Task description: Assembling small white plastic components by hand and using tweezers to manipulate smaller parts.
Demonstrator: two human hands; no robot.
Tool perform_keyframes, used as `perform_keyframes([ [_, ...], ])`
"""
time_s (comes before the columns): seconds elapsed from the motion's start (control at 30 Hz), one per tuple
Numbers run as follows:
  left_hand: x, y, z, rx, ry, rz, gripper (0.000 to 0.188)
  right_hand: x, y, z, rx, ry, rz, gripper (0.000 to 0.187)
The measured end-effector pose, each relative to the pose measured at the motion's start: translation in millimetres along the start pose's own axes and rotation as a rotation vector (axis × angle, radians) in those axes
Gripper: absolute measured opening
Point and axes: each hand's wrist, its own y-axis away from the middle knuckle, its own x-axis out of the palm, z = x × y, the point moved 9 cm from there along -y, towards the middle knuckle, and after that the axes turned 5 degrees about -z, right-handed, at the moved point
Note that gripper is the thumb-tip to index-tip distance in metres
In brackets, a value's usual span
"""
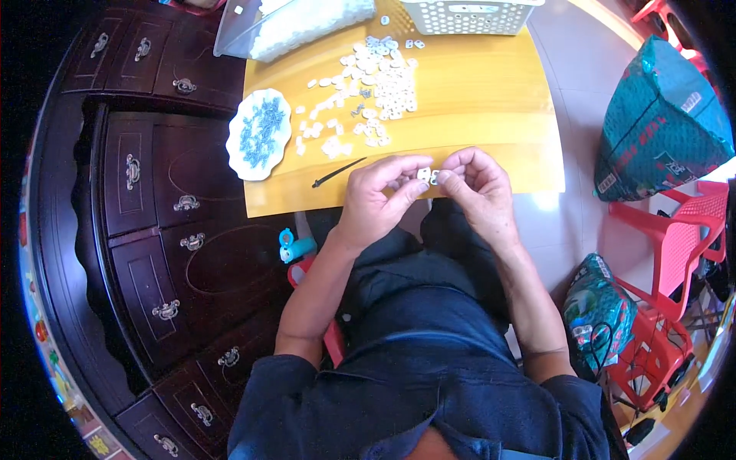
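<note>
Above the near edge of the table, my left hand pinches a small white plastic piece between thumb and fingertips. My right hand closes its thumb and forefinger on a second small white piece, right beside the first. Whether the two pieces are joined, I cannot tell. A thin black screwdriver-like tool lies on the table left of my left hand. Farther back spreads a loose pile of small white and grey plastic parts. At the left, a white scalloped plate carries many small blue pieces.
A clear bin full of white parts and a perforated basket stand at the back of the yellow table. Dark drawers line the left. Teal bags and red plastic chairs are to the right.
</note>
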Motion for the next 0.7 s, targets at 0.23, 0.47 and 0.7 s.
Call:
perform_keyframes([
  [0.23, 1, -3, -6, 0.088, -0.048, 0.012, 0.025, 3, 1, -3, 0.012, -0.056, 0.019, 0.011],
  [0.47, 5, -5, -10, 0.076, -0.111, 0.126, 0.03, 6, 2, -9, 0.106, -0.107, 0.053, 0.013],
  [0.7, 15, -7, -36, 0.244, -0.383, -0.087, 0.057, -3, 0, -9, 0.066, -0.253, -0.099, 0.013],
])
